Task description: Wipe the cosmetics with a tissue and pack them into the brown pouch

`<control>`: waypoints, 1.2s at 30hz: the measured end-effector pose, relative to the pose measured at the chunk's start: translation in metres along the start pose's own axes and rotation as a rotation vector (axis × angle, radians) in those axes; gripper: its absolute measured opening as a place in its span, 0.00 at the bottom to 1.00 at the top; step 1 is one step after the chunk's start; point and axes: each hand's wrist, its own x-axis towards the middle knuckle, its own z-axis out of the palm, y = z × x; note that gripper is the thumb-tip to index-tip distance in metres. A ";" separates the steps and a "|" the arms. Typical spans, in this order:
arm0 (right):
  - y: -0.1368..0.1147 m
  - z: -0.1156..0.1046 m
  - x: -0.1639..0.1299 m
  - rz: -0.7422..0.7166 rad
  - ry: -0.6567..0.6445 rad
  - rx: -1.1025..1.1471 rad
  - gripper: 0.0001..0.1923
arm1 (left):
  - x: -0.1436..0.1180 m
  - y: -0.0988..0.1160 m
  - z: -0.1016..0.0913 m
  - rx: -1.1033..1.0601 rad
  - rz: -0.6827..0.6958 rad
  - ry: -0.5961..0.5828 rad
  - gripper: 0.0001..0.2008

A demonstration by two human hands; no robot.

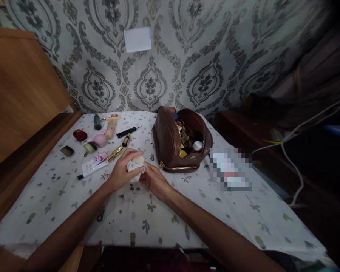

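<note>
Over the middle of the table, my left hand [122,169] is closed around a crumpled white tissue [132,166]. A small pale beige item [139,159] shows at the top of the tissue; its kind is unclear. My right hand [156,182] meets the left from the other side, its fingers closed on the same tissue and partly hidden. Left of the hands lie a gold tube [115,154], a pink and white squeeze tube [94,162] and a slim white tube with a black cap [93,170]. An unzipped brown makeup bag [167,141] full of cosmetics stands just beyond my right hand.
Farther left are a red compact [79,135], a pink rounded item [100,140], a beige tube [111,128], a dark green bottle [97,121] and a black pen-like tube [126,132]. A pixelated item [231,169] lies right of the bag. White cables [300,177] hang beyond the table's right edge.
</note>
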 end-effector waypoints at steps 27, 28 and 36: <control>0.000 -0.003 0.000 -0.191 0.086 -0.392 0.21 | -0.012 -0.006 0.011 -0.540 -0.356 0.224 0.20; -0.001 -0.003 0.000 -0.212 0.101 -0.400 0.21 | -0.012 -0.008 0.012 -0.527 -0.365 0.219 0.19; -0.004 -0.010 -0.001 -0.441 0.205 -0.642 0.20 | -0.019 -0.005 0.017 -0.352 -0.204 0.060 0.20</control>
